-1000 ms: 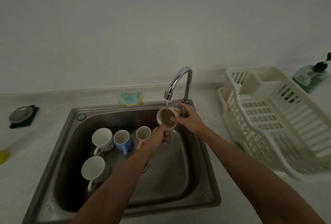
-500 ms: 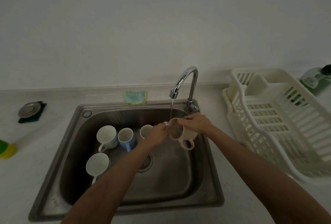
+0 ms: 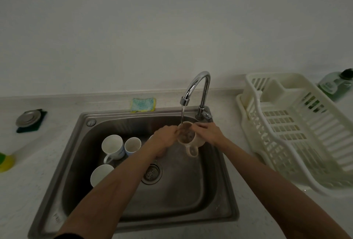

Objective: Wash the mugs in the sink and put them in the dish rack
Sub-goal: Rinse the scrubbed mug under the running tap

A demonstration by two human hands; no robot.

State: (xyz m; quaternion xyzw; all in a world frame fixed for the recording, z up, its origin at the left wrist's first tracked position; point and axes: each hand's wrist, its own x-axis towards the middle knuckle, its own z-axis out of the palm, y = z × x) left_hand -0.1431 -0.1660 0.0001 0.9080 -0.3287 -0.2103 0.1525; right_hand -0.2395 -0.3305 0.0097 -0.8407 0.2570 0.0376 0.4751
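Beige mug between left hand, right hand; bottle label blurred.

Both forearms were left uncovered, from the left hand and the right hand back. A dark sleeve was worn on the left arm, only its edge being seen.

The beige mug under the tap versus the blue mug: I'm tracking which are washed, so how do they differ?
The beige mug is held by the left hand and right hand, tilted under the stream from the tap; the blue mug stands upright on the sink floor, untouched. The beige mug's inside looks dark; the blue mug's looks pale. Both are inside the sink.
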